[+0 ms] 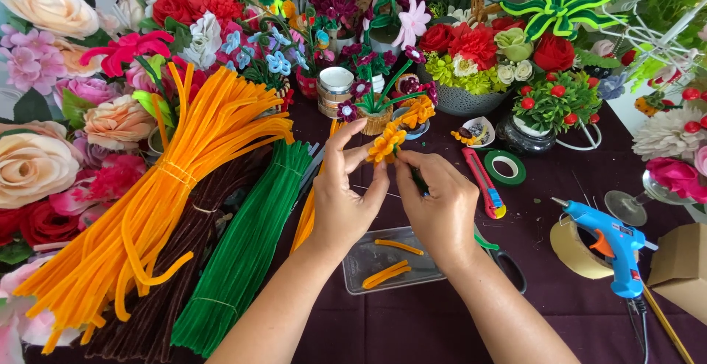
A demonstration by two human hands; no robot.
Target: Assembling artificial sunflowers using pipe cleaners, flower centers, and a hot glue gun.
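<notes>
Orange flower [388, 143] at frame centre, pinched between left hand [340, 202] and right hand [440, 213] fingertips, stem running down under the right (nearer along it)

A dark purple cloth covers the tabletop [412, 327], brightly and evenly lit. Banks of artificial flowers [51, 114] crowd its edges from nine o'clock through twelve to three o'clock, hiding any wall or floor.

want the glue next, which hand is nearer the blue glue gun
Right. The right hand is just left of the blue glue gun; the left hand is farther left, beyond it.
</notes>
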